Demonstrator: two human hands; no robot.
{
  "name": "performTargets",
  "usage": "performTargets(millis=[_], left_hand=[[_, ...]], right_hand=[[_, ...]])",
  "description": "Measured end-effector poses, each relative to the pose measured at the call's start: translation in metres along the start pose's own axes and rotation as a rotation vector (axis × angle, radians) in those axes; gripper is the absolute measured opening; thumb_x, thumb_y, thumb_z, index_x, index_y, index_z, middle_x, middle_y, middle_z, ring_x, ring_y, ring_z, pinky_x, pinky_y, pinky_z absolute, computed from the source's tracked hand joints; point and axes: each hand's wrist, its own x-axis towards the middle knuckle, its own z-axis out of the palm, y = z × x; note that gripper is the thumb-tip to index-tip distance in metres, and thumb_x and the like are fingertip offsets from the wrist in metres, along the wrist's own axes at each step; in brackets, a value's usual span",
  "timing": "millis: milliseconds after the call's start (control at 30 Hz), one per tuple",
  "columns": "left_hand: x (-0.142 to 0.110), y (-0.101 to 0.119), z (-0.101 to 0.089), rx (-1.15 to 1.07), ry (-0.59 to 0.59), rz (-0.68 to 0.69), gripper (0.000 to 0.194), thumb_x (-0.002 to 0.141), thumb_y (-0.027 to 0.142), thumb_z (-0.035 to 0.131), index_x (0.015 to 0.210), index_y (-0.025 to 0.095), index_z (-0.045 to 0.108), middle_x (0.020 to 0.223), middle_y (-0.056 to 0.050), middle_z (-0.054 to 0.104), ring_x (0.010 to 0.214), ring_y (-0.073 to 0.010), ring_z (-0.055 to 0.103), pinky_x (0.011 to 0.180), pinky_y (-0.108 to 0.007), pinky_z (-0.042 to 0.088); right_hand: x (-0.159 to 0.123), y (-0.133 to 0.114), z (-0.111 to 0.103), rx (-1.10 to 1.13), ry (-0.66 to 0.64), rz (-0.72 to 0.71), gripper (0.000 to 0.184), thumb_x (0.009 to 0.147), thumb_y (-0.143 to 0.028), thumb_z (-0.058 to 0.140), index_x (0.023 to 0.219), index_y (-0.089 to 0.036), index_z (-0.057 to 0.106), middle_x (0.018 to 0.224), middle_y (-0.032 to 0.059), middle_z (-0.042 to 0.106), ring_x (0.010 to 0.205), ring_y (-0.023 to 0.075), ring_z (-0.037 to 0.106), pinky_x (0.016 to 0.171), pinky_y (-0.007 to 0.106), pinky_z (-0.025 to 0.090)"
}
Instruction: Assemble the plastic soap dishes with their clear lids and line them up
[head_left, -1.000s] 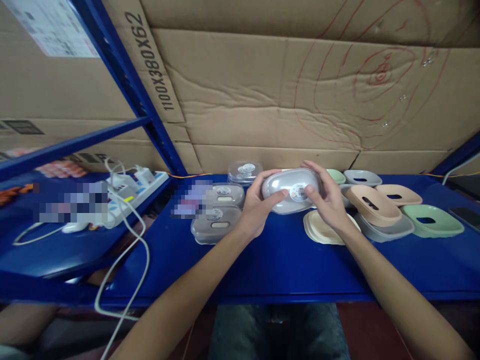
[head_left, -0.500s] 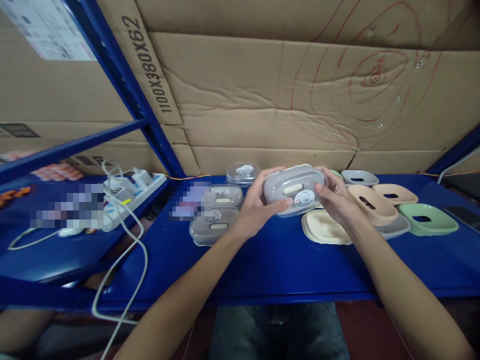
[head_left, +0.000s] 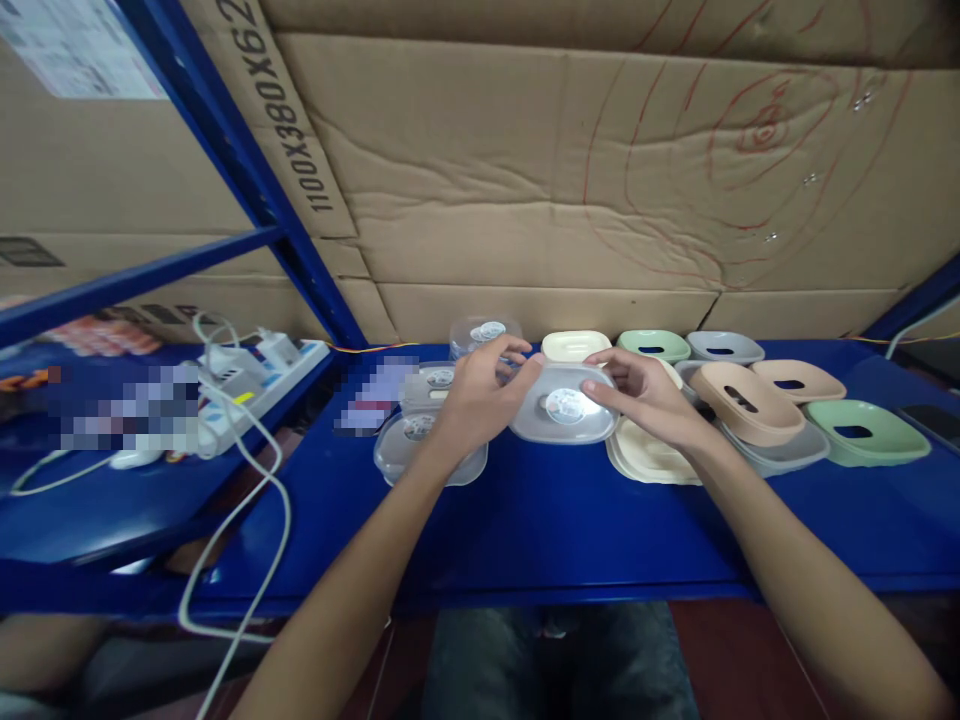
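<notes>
Between my hands is a translucent grey oval lid [head_left: 553, 425] with a round label, low over the table. My right hand [head_left: 649, 395] pinches its right edge, thumb on top and fingers behind. By the lid's left edge is my left hand [head_left: 484, 390], fingers apart and thumb close to the rim; whether the thumb touches it I cannot tell. Two labelled grey lids lie left of and partly behind my left hand, the nearer grey lid [head_left: 394, 455] and the farther grey lid [head_left: 416, 392]. A cream container [head_left: 645, 460] sits under my right forearm.
Clear lids [head_left: 465, 335] and a cream box [head_left: 576, 342] stand at the back. To the right are peach [head_left: 750, 400], green [head_left: 866, 435] and grey [head_left: 724, 345] slotted trays. A power strip [head_left: 300, 365] with white cables [head_left: 281, 510] lies left, beside a blue shelf post [head_left: 300, 265].
The lid has come down and tilted flatter, so its label faces up differently. My left hand has loosened from it and spread its fingers. My right hand keeps hold.
</notes>
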Motion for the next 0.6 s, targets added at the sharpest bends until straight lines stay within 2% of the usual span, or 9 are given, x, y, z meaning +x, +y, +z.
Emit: performTargets(millis=[100, 200, 300, 400, 500, 600], left_hand=[[0.002, -0.001, -0.001, 0.085, 0.07, 0.091, 0.021, 0.1, 0.041, 0.067, 0.098, 0.022, 0.074, 0.098, -0.007, 0.08, 0.093, -0.0246, 0.073, 0.088, -0.039, 0.056], [0.002, -0.004, 0.0, 0.129, 0.053, 0.108, 0.017, 0.102, 0.036, 0.062, 0.1, 0.022, 0.071, 0.1, -0.007, 0.081, 0.092, -0.0242, 0.073, 0.09, -0.041, 0.056], [-0.002, -0.009, 0.004, 0.212, -0.011, 0.152, 0.012, 0.102, 0.031, 0.061, 0.103, 0.023, 0.07, 0.104, -0.007, 0.08, 0.096, -0.0252, 0.073, 0.091, -0.042, 0.055], [-0.008, -0.014, 0.012, 0.342, -0.122, 0.29, 0.011, 0.102, 0.024, 0.058, 0.103, 0.024, 0.068, 0.106, -0.007, 0.078, 0.104, -0.0271, 0.07, 0.1, -0.046, 0.052], [-0.015, -0.016, 0.02, 0.482, -0.263, 0.353, 0.015, 0.104, 0.02, 0.051, 0.101, 0.022, 0.066, 0.102, -0.009, 0.074, 0.104, -0.0288, 0.067, 0.1, -0.047, 0.051], [-0.019, -0.015, 0.025, 0.628, -0.321, 0.375, 0.023, 0.108, 0.02, 0.044, 0.101, 0.02, 0.066, 0.103, -0.012, 0.071, 0.104, -0.0309, 0.066, 0.098, -0.047, 0.052]], right_hand=[[-0.003, -0.001, 0.01, -0.165, -0.036, -0.035, 0.047, 0.088, -0.064, 0.082, 0.105, -0.02, 0.076, 0.089, 0.0033, 0.073, 0.071, 0.0166, 0.056, 0.065, 0.032, 0.043], [-0.007, -0.004, 0.017, -0.383, -0.068, -0.08, 0.043, 0.099, -0.062, 0.07, 0.101, -0.02, 0.077, 0.085, 0.005, 0.074, 0.072, 0.0193, 0.059, 0.067, 0.035, 0.043], [-0.011, -0.006, 0.021, -0.629, -0.079, -0.147, 0.046, 0.108, -0.061, 0.055, 0.099, -0.021, 0.076, 0.076, 0.0064, 0.071, 0.079, 0.0253, 0.062, 0.071, 0.038, 0.044], [-0.014, -0.002, 0.027, -0.819, -0.116, -0.197, 0.046, 0.112, -0.057, 0.049, 0.095, -0.021, 0.074, 0.077, 0.0088, 0.071, 0.089, 0.0306, 0.063, 0.08, 0.045, 0.047], [-0.013, 0.008, 0.032, -0.911, -0.168, -0.222, 0.043, 0.113, -0.05, 0.048, 0.093, -0.02, 0.071, 0.085, 0.0106, 0.075, 0.091, 0.031, 0.064, 0.088, 0.05, 0.05], [-0.011, 0.011, 0.029, -0.929, -0.168, -0.242, 0.042, 0.114, -0.046, 0.045, 0.096, -0.02, 0.072, 0.092, 0.0128, 0.076, 0.097, 0.034, 0.064, 0.092, 0.056, 0.051]])
